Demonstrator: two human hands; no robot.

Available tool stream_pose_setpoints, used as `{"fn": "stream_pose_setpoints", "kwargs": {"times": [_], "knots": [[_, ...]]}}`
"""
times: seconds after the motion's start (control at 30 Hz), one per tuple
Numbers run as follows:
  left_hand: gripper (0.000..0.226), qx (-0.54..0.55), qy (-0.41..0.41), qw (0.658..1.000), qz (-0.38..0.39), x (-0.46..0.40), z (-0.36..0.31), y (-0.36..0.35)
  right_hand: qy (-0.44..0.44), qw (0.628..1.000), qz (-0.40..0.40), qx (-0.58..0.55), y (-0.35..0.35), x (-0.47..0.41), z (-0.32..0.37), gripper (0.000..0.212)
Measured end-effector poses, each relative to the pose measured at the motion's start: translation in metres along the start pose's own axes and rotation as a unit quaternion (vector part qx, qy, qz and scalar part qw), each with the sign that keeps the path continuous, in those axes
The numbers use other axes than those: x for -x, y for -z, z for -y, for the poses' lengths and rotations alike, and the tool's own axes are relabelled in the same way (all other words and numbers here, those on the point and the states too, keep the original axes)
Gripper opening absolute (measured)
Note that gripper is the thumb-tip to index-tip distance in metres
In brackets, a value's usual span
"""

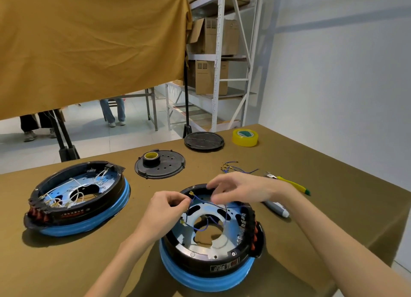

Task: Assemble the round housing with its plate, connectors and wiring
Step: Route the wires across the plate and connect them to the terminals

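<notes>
Housing (211, 236) sits beneath both hands: left hand (165, 207) and right hand (240, 188) each pinch blue wire (201, 200).

Housing (213, 259) is glossy black plastic on a shiny blue rim, plate (213, 212) probably bare metal; tablecloth (311, 207) matt cloth.

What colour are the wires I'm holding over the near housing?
Blue wires with brass-coloured terminals, seen in the head view.

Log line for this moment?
stage: wiring | left hand: pinches blue wire | right hand: holds same wire | near housing: plate seated | spare wires: on table
</notes>
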State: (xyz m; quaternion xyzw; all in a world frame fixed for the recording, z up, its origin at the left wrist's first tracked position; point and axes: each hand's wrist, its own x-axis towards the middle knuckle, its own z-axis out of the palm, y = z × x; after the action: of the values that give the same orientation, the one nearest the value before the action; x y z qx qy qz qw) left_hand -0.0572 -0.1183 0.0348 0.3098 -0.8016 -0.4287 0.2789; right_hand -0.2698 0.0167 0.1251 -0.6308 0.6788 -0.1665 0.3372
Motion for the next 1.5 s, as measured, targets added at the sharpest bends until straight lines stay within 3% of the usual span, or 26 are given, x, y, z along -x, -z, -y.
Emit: {"fn": "stream_pose_setpoints", "kwargs": {"times": [0.07, 0.17, 0.23, 0.33, 0.43, 0.63, 0.83, 1.03, 1.17, 1.3, 1.4, 1.5], "knots": [[0.02, 0.01, -0.001, 1.0, 0.008, 0.005, -0.001, 0.002, 0.006, 0.995, -0.096, 0.008, -0.021, -0.011, 0.001, 0.042], [0.021, 0.006, -0.016, 1.0, 0.013, 0.011, -0.003, 0.003, 0.063, 0.988, -0.14, -0.023, -0.059, -0.027, 0.001, 0.017], [0.021, 0.014, -0.029, 0.999, 0.009, 0.016, 0.0, 0.006, 0.097, 0.979, -0.175, -0.032, -0.074, -0.034, 0.0, 0.013], [0.016, 0.08, -0.044, 0.995, -0.03, 0.023, 0.009, 0.006, 0.099, 0.972, -0.201, -0.066, -0.078, -0.039, -0.003, 0.013], [0.022, 0.11, -0.033, 0.989, -0.093, 0.024, 0.019, 0.0, 0.04, 0.98, -0.176, -0.087, -0.075, -0.045, -0.004, 0.015], [0.034, 0.126, 0.009, 0.991, -0.043, 0.02, 0.032, 0.002, -0.016, 0.987, -0.156, 0.032, -0.081, -0.059, 0.001, 0.02], [0.035, 0.135, 0.004, 0.99, -0.036, 0.022, 0.038, 0.003, 0.006, 0.974, -0.18, 0.134, -0.096, -0.063, -0.001, 0.021], [0.034, 0.133, -0.001, 0.99, -0.043, 0.022, 0.039, 0.002, 0.09, 0.955, -0.281, 0.009, -0.092, -0.05, 0.004, 0.02], [0.033, 0.062, -0.017, 0.997, -0.049, 0.021, 0.033, 0.005, 0.123, 0.926, -0.337, -0.116, -0.07, -0.043, 0.01, 0.02], [0.027, -0.002, -0.081, 0.991, -0.103, 0.019, 0.018, 0.011, 0.127, 0.913, -0.297, -0.251, -0.071, -0.042, 0.008, 0.016], [0.032, -0.086, -0.095, 0.992, 0.0, 0.021, 0.014, 0.018, 0.122, 0.895, -0.336, -0.266, -0.071, -0.042, 0.005, 0.015], [0.046, -0.217, -0.087, 0.969, 0.081, 0.024, 0.017, 0.022, 0.06, 0.879, -0.44, -0.173, -0.062, -0.039, -0.004, 0.016]]}}
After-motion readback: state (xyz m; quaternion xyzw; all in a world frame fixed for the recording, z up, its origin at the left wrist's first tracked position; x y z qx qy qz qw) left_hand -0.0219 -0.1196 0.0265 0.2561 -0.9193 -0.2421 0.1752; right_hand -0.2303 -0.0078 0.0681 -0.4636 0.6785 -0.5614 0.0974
